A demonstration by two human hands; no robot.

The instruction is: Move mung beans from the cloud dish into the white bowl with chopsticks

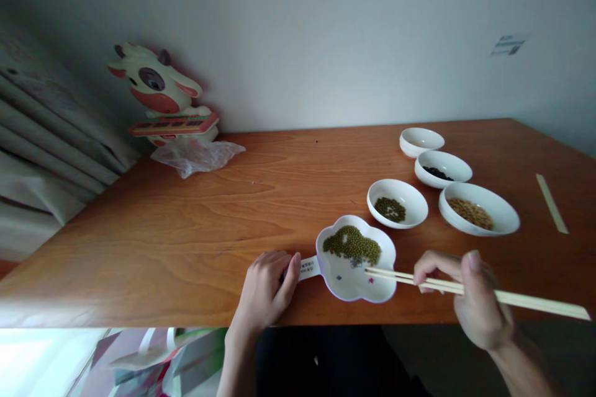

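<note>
My left hand [271,283] is closed around the handle of a flower-shaped white dish [342,287] with a purple rim, near the table's front edge. Green mung beans [352,244] lie heaped in the dish's far half. In my right hand [475,298] is a pair of wooden chopsticks [540,303], their tips close together over the dish, just on the near side of the beans. Whether a bean is between the tips I cannot tell. Just behind the dish stands a white bowl [378,193] with some mung beans in it.
To the right stand a bowl [509,221] of tan grains, a bowl [459,165] with dark beans, and another white bowl [421,137]. A pale strip [552,203] lies at far right. A cow toy [161,93] and plastic bag [198,157] sit at back left.
</note>
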